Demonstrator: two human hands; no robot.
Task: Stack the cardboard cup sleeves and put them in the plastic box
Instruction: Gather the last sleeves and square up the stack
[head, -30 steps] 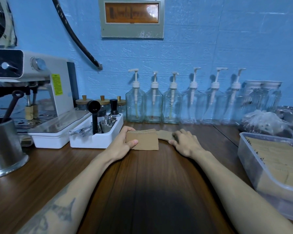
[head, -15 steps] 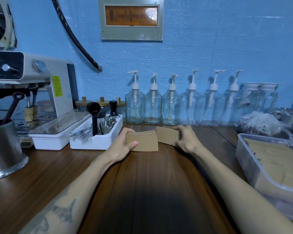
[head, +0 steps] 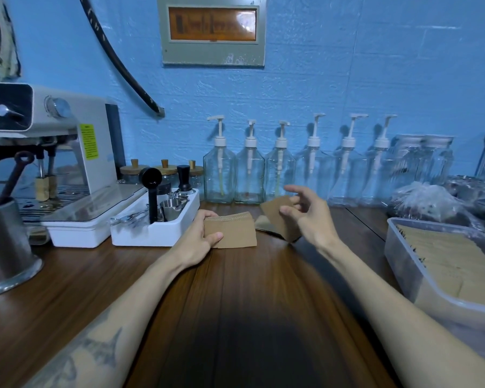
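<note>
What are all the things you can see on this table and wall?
Sleeve stack: one, brown, table centre, held by left hand.
Single sleeve: one, brown, in right hand.
Plastic box: one, clear, right edge, holding sleeves.
Pump bottles: six, clear glass, along wall.
Coffee machine: one, white, left.
White tray: one, holding tools, beside machine.
Metal jug: one, silver, far left.
Wall panel: one, grey and orange, on blue wall.
Left hand: grips the stack.
Right hand: pinches the sleeve.

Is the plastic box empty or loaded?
Loaded. The box, at the right of the table, holds packed rows of flat sleeves, filling most of it.
</note>
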